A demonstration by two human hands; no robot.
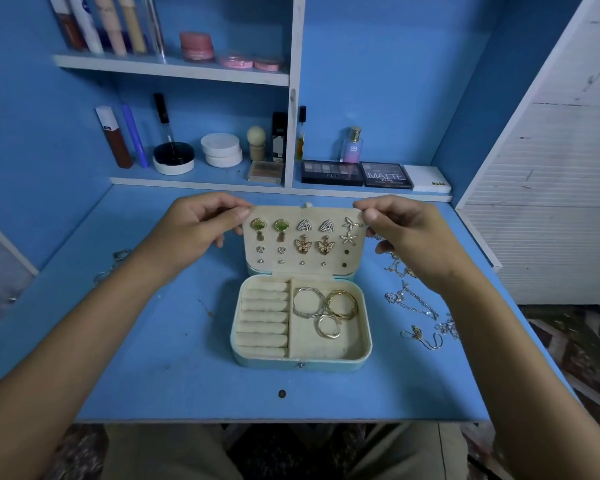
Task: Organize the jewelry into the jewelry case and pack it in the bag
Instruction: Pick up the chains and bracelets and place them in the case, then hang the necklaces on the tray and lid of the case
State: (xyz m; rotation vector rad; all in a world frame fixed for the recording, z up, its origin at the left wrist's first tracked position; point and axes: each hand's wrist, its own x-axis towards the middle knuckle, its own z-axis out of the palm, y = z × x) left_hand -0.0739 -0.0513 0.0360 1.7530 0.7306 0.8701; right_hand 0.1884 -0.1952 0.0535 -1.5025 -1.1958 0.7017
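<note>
A light-blue jewelry case (pixel 302 362) lies open in the middle of the blue table. Its cream earring panel (pixel 336 261) stands upright and carries several earring pairs: green, triangle, butterfly, starfish and small studs. My left hand (pixel 201 220) pinches the panel's upper left corner. My right hand (pixel 402 223) pinches its upper right corner. The base has ring rolls (pixel 264 317) on the left and three gold and silver hoops (pixel 326 310) in the right compartment. Loose silver chains and necklaces (pixel 416 306) lie on the table to the right of the case.
A few rings or chains (pixel 113 265) lie at the table's left edge. Cosmetics, palettes (pixel 357 173) and a perfume bottle (pixel 352 145) fill the shelves behind. A white slatted cabinet (pixel 551 202) stands on the right. No bag is in view.
</note>
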